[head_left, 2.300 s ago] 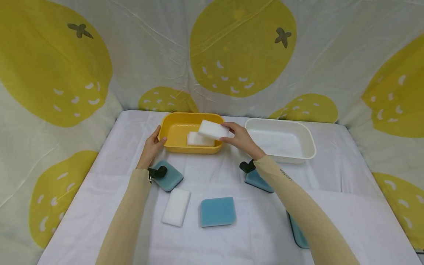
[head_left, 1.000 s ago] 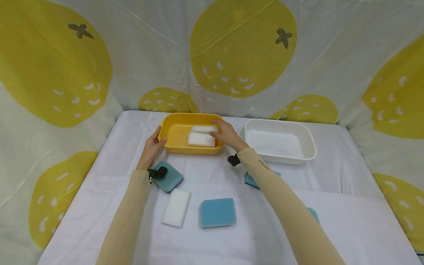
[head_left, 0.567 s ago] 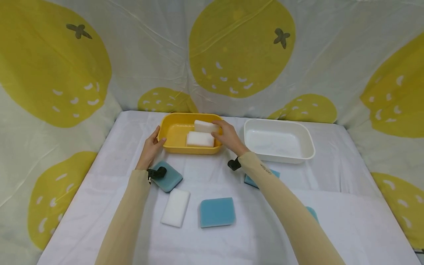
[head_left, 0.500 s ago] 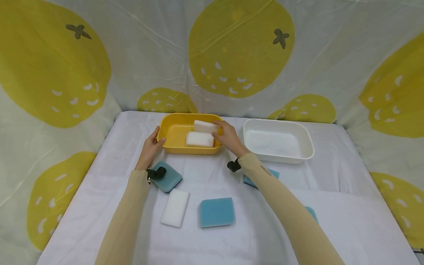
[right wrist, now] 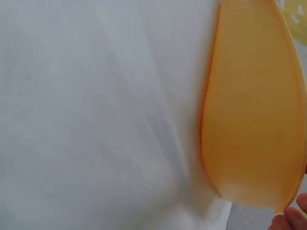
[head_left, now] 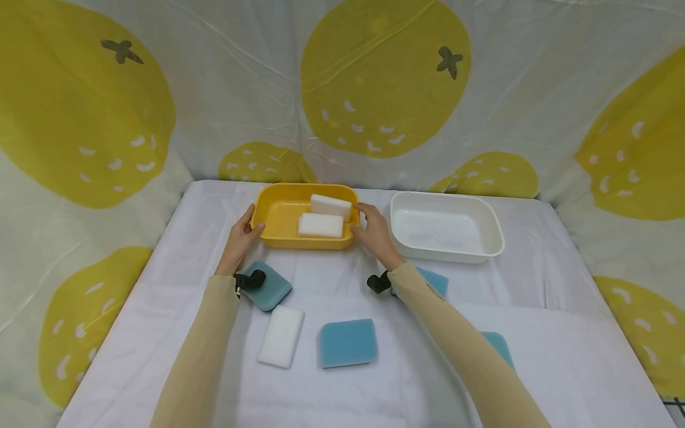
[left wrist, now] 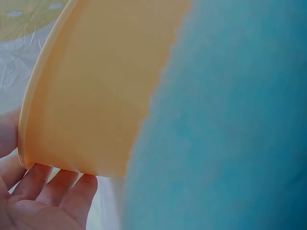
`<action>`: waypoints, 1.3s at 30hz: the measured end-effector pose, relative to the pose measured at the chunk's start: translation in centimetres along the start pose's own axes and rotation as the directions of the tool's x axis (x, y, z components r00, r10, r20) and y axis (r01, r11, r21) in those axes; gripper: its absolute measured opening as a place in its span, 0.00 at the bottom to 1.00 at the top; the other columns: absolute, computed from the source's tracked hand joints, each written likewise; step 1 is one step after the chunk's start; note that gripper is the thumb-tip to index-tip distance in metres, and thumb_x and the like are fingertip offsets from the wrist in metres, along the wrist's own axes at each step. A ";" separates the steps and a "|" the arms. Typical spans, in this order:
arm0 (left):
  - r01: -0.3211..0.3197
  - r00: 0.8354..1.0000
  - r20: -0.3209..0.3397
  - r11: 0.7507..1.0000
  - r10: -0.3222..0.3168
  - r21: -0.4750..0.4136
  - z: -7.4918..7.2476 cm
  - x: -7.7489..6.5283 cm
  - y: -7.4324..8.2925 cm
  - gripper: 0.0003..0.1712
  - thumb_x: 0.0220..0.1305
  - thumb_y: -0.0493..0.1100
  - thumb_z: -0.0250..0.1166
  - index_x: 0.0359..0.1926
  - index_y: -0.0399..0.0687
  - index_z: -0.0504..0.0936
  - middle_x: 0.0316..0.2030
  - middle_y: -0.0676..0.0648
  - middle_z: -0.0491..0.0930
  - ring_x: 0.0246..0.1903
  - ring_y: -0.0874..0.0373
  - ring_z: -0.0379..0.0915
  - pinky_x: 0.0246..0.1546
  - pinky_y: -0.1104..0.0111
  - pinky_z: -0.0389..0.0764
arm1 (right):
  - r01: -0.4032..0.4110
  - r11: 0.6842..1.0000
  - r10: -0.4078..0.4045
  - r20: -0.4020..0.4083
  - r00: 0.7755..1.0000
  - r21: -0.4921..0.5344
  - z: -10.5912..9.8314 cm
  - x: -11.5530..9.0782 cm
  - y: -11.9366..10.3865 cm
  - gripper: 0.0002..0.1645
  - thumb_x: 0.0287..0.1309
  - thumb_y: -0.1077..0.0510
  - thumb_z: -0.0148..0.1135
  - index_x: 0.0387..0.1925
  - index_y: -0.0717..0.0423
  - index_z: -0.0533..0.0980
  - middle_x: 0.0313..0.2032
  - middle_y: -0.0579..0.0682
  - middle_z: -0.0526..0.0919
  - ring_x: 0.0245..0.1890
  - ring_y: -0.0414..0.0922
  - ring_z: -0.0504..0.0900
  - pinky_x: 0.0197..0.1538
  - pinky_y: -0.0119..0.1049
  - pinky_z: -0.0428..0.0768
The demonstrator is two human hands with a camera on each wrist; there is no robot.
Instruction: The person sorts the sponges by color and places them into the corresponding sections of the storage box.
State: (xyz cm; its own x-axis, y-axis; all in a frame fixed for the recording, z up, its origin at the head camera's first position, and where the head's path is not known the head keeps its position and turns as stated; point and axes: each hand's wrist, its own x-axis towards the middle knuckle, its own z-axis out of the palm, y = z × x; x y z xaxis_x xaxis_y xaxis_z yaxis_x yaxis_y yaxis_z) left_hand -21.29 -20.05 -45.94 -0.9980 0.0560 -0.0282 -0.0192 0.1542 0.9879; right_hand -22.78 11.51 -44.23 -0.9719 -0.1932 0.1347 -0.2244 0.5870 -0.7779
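A yellow plastic tray (head_left: 278, 221) stands at the back of the table. Two white sponges lie in its right part: a front one (head_left: 320, 226) flat, and a rear one (head_left: 330, 205) tilted against the right end. My left hand (head_left: 239, 236) grips the tray's left end, thumb over the rim and fingers against the outer wall, as the left wrist view also shows. At the right end, my right hand (head_left: 376, 230) holds the rim between thumb and fingers. Only its fingertips (right wrist: 289, 219) show in the right wrist view, at the rim.
Right of the yellow tray stands a white tray (head_left: 449, 257). In front lie a third white sponge (head_left: 281, 336) and several blue sponges: one under the left wrist (head_left: 274, 289), a middle one (head_left: 348, 343), and two partly hidden by the right arm (head_left: 432, 282).
My right hand has set the white sponge into the yellow tray, let go of it and drawn back to the tray's right rim. The left hand has kept its grip.
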 end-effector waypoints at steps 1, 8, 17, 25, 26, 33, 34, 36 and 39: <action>-0.002 1.000 -0.001 1.000 0.002 0.001 0.0 0.0 0.0 0.38 0.72 0.33 0.52 0.74 0.38 0.42 0.74 0.44 0.41 0.71 0.52 0.41 0.67 0.64 0.55 | -0.007 1.000 0.007 -0.001 1.000 0.014 0.0 -0.1 0.1 0.32 0.58 0.66 0.62 0.64 0.69 0.66 0.64 0.63 0.66 0.63 0.57 0.65 0.65 0.45 0.65; -0.038 0.999 -0.005 0.999 0.038 0.021 -0.3 -0.8 0.7 0.35 0.72 0.33 0.51 0.73 0.35 0.44 0.74 0.41 0.43 0.71 0.49 0.42 0.68 0.61 0.50 | 0.017 0.998 -0.016 -0.024 1.000 0.062 0.3 -0.4 0.5 0.33 0.57 0.67 0.62 0.64 0.70 0.64 0.63 0.64 0.66 0.61 0.56 0.67 0.63 0.42 0.68; -0.050 0.999 0.021 0.999 0.049 0.006 -0.4 -4.0 5.2 0.35 0.73 0.36 0.51 0.73 0.32 0.45 0.74 0.40 0.43 0.71 0.44 0.41 0.68 0.55 0.51 | 0.009 0.995 -0.006 -0.024 1.000 0.103 0.1 -0.8 0.5 0.34 0.58 0.67 0.61 0.65 0.70 0.62 0.64 0.63 0.65 0.63 0.56 0.66 0.65 0.42 0.66; -0.159 0.986 0.059 0.982 0.153 0.105 -0.8 -6.3 5.5 0.37 0.71 0.42 0.57 0.74 0.44 0.50 0.73 0.47 0.49 0.71 0.52 0.45 0.68 0.61 0.52 | -0.019 0.994 0.020 -0.009 1.000 0.107 0.1 -0.9 0.4 0.34 0.60 0.66 0.60 0.66 0.69 0.61 0.65 0.62 0.64 0.64 0.55 0.65 0.65 0.42 0.66; -0.175 0.983 0.067 0.978 0.168 0.116 -0.6 -6.8 5.6 0.37 0.70 0.41 0.58 0.74 0.46 0.51 0.73 0.47 0.50 0.71 0.53 0.46 0.68 0.63 0.53 | -0.024 0.994 0.025 -0.008 1.000 0.104 0.1 -0.9 0.4 0.34 0.60 0.66 0.60 0.66 0.69 0.61 0.65 0.62 0.64 0.64 0.55 0.65 0.65 0.41 0.66; -0.299 0.953 0.113 0.923 0.280 0.242 0.9 -10.4 5.8 0.38 0.65 0.36 0.63 0.73 0.46 0.57 0.70 0.46 0.57 0.68 0.50 0.54 0.64 0.75 0.58 | -0.029 0.994 0.031 -0.017 0.999 0.105 0.3 -0.9 0.5 0.34 0.59 0.66 0.61 0.66 0.68 0.62 0.65 0.62 0.65 0.63 0.55 0.65 0.65 0.42 0.66; -0.314 0.949 0.121 0.916 0.292 0.250 1.1 -10.8 5.8 0.39 0.64 0.34 0.63 0.73 0.45 0.58 0.70 0.46 0.58 0.68 0.50 0.54 0.63 0.77 0.58 | -0.028 0.994 0.031 -0.019 0.999 0.108 0.2 -0.9 0.5 0.35 0.59 0.67 0.60 0.66 0.69 0.62 0.64 0.63 0.66 0.63 0.55 0.65 0.65 0.42 0.66; -0.338 0.940 0.134 0.904 0.313 0.261 1.5 -11.6 5.7 0.40 0.62 0.32 0.64 0.72 0.44 0.58 0.70 0.45 0.58 0.68 0.49 0.54 0.62 0.79 0.58 | -0.032 0.993 0.034 -0.019 0.999 0.110 0.3 -0.9 0.5 0.35 0.59 0.67 0.60 0.66 0.69 0.62 0.64 0.63 0.66 0.63 0.56 0.65 0.65 0.42 0.66; -0.359 0.932 0.149 0.890 0.329 0.281 1.9 -12.6 5.7 0.42 0.58 0.30 0.67 0.72 0.43 0.59 0.70 0.45 0.59 0.67 0.49 0.55 0.62 0.80 0.58 | -0.038 0.993 0.040 -0.016 0.999 0.111 0.3 -0.9 0.5 0.35 0.59 0.66 0.60 0.67 0.68 0.61 0.64 0.62 0.66 0.63 0.55 0.65 0.65 0.41 0.65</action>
State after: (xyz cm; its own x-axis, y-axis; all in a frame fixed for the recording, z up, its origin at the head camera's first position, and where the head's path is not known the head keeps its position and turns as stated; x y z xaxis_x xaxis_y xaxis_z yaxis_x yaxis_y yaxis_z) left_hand -8.67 -17.96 -40.24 -0.9281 0.2502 0.2759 0.3579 0.3941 0.8465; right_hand -21.94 11.74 -44.94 -0.9812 -0.1567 0.1128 -0.1776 0.5031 -0.8458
